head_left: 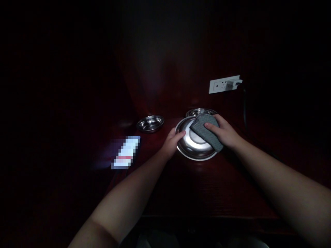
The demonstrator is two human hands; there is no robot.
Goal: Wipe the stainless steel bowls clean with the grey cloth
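A shiny metal bowl [191, 146] is tilted above the dark red table, its hollow side facing me. My left hand [172, 141] grips the bowl's left rim, thumb over the inside and the other fingers hidden behind. In my right hand [223, 131] is a folded grey cloth [208, 129], pinched under the thumb. The cloth lies against the upper right inside of the bowl and covers part of it. Right behind, a second metal bowl [199, 111] rests on the table, partly hidden by the held one.
Another metal bowl [150, 124] stands at the left. Nearer me on that side lies a lit, blurred-out screen [126, 153]. A white socket panel [218, 86] with a plug [234, 83] is on the back wall, its cable [244, 106] hanging down. The surroundings are very dark.
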